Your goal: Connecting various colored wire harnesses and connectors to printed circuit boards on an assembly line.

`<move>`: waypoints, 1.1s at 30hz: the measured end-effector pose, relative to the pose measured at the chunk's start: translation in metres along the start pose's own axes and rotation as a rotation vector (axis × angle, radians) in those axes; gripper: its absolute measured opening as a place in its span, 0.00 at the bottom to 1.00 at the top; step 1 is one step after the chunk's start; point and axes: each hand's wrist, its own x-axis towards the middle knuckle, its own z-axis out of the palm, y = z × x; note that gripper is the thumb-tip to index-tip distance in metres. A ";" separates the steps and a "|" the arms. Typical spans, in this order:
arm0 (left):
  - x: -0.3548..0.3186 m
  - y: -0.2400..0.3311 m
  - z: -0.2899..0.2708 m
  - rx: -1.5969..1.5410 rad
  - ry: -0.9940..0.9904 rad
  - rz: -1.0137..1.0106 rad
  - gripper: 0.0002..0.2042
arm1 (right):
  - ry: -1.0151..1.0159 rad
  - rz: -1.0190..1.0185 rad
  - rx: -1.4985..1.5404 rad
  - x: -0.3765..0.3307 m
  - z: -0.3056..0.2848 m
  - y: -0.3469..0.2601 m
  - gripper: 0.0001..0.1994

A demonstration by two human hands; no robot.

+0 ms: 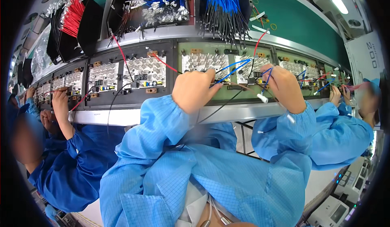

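Both forearms reach up from the lower edge to the circuit board (227, 70) at frame centre. The left hand (194, 89) is curled, pinching a blue wire (233, 66); the right hand (286, 87) pinches another blue wire (267, 76) just beside it.

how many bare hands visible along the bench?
5. The wearer's left hand and right hand at the centre board; two hands of the person on the left; one blurred hand far right. Others may be hidden.
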 end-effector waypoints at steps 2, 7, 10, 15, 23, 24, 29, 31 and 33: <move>0.007 0.004 0.005 0.006 -0.008 0.002 0.12 | -0.012 0.023 -0.009 0.002 0.006 0.009 0.08; 0.023 0.021 0.012 -0.003 -0.060 -0.004 0.11 | -0.036 0.095 -0.122 0.002 -0.012 0.033 0.09; 0.024 0.020 0.018 -0.055 -0.033 -0.013 0.13 | 0.056 0.057 -0.121 0.013 -0.044 0.027 0.08; 0.017 0.006 0.019 -0.096 0.028 -0.058 0.16 | 0.106 -0.088 -0.161 0.070 -0.087 0.001 0.06; 0.001 -0.025 0.029 -0.049 0.107 -0.006 0.16 | -0.062 -0.493 -0.503 0.226 -0.014 0.052 0.10; -0.001 -0.030 0.029 -0.054 0.107 -0.016 0.16 | -0.090 -0.472 -0.617 0.235 0.000 0.055 0.12; -0.005 -0.040 0.035 -0.061 0.088 -0.025 0.16 | -0.261 -0.243 -0.768 0.254 0.052 0.080 0.25; -0.005 -0.041 0.033 -0.084 0.093 -0.043 0.15 | -0.279 -0.233 -0.737 0.264 0.053 0.084 0.24; -0.004 -0.039 0.030 -0.112 0.098 -0.063 0.15 | -0.302 -0.224 -0.708 0.267 0.053 0.083 0.23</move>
